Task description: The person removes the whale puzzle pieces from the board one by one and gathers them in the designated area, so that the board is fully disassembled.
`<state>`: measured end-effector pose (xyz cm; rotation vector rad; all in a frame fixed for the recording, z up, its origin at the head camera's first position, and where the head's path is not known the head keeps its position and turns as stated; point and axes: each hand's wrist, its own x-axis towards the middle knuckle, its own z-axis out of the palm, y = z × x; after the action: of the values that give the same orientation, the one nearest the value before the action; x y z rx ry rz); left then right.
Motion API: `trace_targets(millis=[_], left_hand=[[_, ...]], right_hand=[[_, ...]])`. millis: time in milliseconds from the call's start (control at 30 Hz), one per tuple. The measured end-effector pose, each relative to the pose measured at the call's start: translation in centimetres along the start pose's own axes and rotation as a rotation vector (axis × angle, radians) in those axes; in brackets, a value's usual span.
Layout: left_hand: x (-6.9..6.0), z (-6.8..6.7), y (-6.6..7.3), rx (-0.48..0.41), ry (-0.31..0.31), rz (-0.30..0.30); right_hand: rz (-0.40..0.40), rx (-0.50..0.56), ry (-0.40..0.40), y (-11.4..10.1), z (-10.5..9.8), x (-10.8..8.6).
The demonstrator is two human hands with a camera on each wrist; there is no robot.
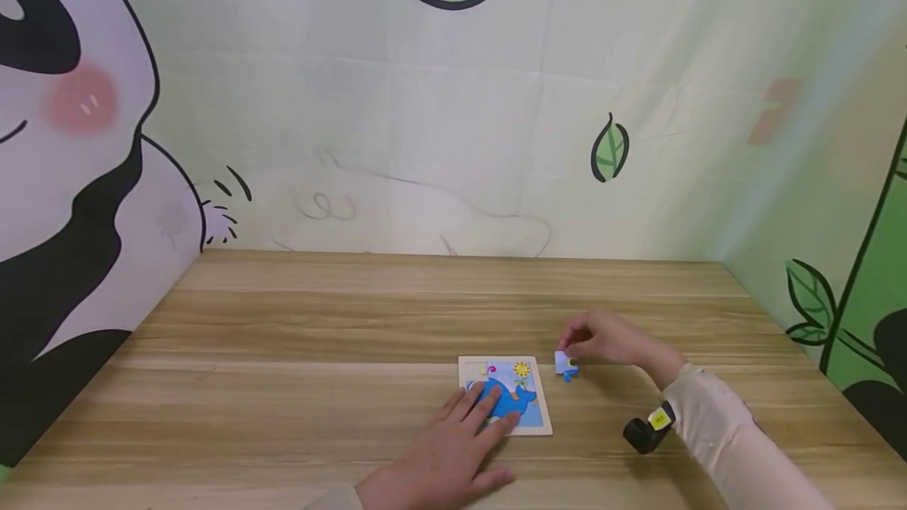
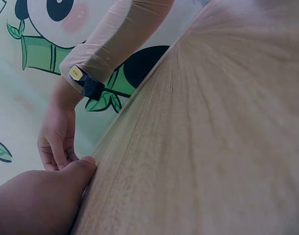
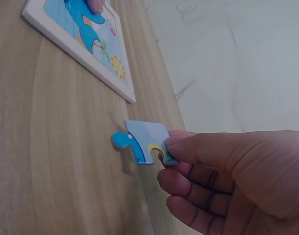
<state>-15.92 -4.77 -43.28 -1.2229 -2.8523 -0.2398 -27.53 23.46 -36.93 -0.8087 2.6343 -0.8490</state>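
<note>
A square puzzle board (image 1: 546, 415) with a pale frame lies on the table, showing a blue whale and a yellow sun. My left hand (image 1: 453, 439) rests on its lower left part with fingers spread out, covering some of the picture. Just right of the board, my right hand (image 1: 605, 339) pinches a puzzle piece (image 3: 148, 139) between thumb and forefinger. Light blue with a bright blue edge and a knob, the piece is held above the table. In the left wrist view, the thumb of the left hand (image 2: 41, 196) hides the board.
The wooden table (image 1: 283, 415) reaches back to a printed wall cloth (image 1: 425, 124) with leaves and a panda (image 1: 64, 203) at the left. A black wrist camera (image 1: 643, 434) with a yellow label hangs at the right cuff.
</note>
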Motion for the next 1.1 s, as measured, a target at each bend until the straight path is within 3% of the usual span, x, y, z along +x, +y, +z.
trace_targets(millis=[533,1100], left_hand=[[-0.2,-0.1,0.1,0.026,0.02,0.006],[-0.2,0.2,0.1,0.039,0.042,0.013]], right_hand=[[0.082,0.011,0.033,1.1,1.1,0.7],[0.065,-0.026,0.087,1.3,1.6,0.9]])
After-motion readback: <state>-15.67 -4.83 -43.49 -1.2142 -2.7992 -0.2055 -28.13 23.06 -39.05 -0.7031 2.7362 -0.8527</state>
